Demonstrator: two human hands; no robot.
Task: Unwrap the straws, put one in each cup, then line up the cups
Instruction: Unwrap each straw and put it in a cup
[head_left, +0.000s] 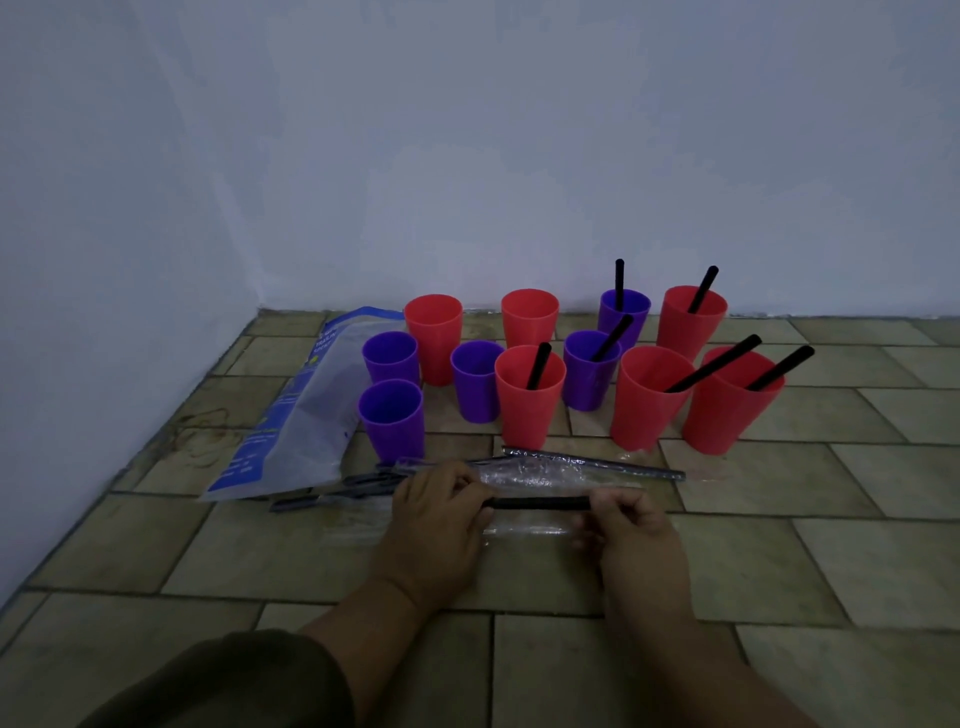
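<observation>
Left hand (436, 514): fingers curled round the left end of a black straw (540, 503), low over the tiled floor (779, 571).
Right hand (631, 525): fingertips pinch the straw's right end, so it lies level between the two hands.
Wrapper (524, 531): clear film crumpled under and behind the straw. I cannot tell whether it is fully off at the ends.
Straw in (6 of 11): centre red cup (530, 415), near-right red cup (644, 415), far-right red cup (727, 421), back-right red cup (685, 327), middle purple cup (587, 384), back purple cup (636, 312).
No straw (5): back-left red cup (433, 348), back-centre red cup (529, 322), left-rear purple cup (390, 364), left-front purple cup (390, 431), centre purple cup (475, 395).
Supply: one wrapped straw (592, 462) lies on the floor just beyond the hands. More wrapped straws (332, 493) lie at the mouth of the plastic bag (306, 410).
Progress, judged: a little over half of the filling is done. Left to do: free this straw, fill five cups, then line them up. The cups stand in a loose cluster, not a row.
Edges: the back wall (467, 156) is close behind the rear cups. The side wall and bag close off the left.
Open room: bare tiles to the right of the cluster and in front of it, so a row likely fits best there.
Caution: the straws at the right lean well past their rims, so a reach across them could tip a cup.
</observation>
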